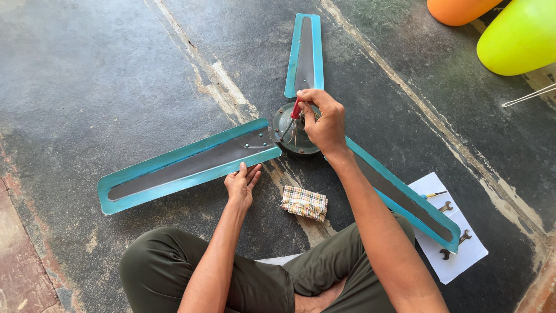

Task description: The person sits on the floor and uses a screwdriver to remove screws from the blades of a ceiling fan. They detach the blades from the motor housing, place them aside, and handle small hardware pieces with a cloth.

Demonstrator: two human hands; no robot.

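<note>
Screwdriver [293, 117] clenched in right hand [325, 123] could slip off the hub [289, 136]; left hand [241, 184], fingers released, steadies nine-o'clock blade [185, 165]

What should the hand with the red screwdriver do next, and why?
Probably turn the screwdriver a little. The right hand grips its red handle, with the tip pointing down at the fan's round hub near the blade's screws, while the left hand presses the edge of that teal blade, seemingly steadying it.
</note>
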